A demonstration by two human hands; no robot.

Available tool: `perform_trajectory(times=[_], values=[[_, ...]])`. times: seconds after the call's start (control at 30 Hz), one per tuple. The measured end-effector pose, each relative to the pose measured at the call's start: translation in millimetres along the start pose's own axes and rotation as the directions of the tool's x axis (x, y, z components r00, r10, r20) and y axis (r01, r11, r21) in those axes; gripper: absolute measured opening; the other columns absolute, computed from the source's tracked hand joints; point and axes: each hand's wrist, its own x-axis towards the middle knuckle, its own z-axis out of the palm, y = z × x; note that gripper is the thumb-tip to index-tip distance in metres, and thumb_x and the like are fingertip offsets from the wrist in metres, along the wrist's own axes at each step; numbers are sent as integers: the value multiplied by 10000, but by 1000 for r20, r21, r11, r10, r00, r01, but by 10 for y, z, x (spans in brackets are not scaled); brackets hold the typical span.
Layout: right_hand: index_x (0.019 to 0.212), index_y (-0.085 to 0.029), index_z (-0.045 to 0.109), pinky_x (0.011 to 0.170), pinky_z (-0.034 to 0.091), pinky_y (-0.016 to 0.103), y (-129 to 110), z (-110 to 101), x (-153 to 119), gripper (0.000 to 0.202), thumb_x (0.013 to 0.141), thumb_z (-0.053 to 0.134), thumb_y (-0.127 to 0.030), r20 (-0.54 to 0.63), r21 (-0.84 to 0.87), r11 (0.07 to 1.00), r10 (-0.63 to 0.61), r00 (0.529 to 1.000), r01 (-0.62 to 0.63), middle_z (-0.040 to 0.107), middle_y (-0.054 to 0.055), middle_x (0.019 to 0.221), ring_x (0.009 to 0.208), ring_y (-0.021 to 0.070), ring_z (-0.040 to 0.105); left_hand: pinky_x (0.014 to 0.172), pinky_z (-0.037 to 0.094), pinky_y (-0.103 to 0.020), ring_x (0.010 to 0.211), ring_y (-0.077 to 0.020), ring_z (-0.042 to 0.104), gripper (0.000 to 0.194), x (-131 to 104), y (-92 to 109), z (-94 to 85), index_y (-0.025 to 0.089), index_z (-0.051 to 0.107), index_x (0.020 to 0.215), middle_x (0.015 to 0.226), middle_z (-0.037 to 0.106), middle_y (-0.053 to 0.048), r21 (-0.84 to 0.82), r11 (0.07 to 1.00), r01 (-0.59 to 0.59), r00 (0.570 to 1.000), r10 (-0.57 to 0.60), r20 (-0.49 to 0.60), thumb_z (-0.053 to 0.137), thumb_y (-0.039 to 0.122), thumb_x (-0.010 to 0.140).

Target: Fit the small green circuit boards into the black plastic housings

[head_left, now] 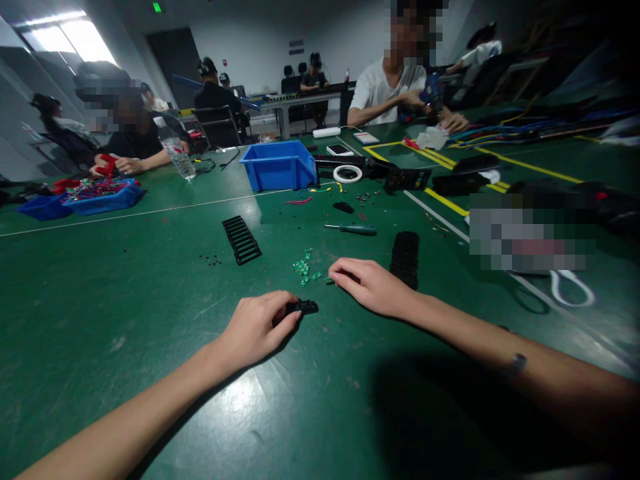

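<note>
Basically, left fingers [287, 323] gripped black block [310, 307], seemingly steadying it; right fingers [342, 267] pinched green piece [329, 281], loose green pile [301, 267] handily left.

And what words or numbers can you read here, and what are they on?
None can be read.
Green lit sign up high: too small to read.
Sign on the back wall: too blurred.
Clear bottle, any label: too blurred.
Pixelated patch on the right: any writing is hidden.
</note>
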Motion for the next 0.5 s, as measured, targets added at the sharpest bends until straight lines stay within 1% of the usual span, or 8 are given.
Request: perform_trajectory(times=[0.5], values=[[975, -185, 647, 798, 456, 286, -3, -6, -2, 180, 1027, 482, -231, 3, -11, 1000, -2, 1000, 2, 687, 44, 933, 869, 178, 640, 641, 381, -243, 687, -127, 571, 265, -13, 1, 7, 222, 616, 1152, 812, 628, 9, 3, 1000, -11, 1000, 11, -12, 485, 403, 1011]])
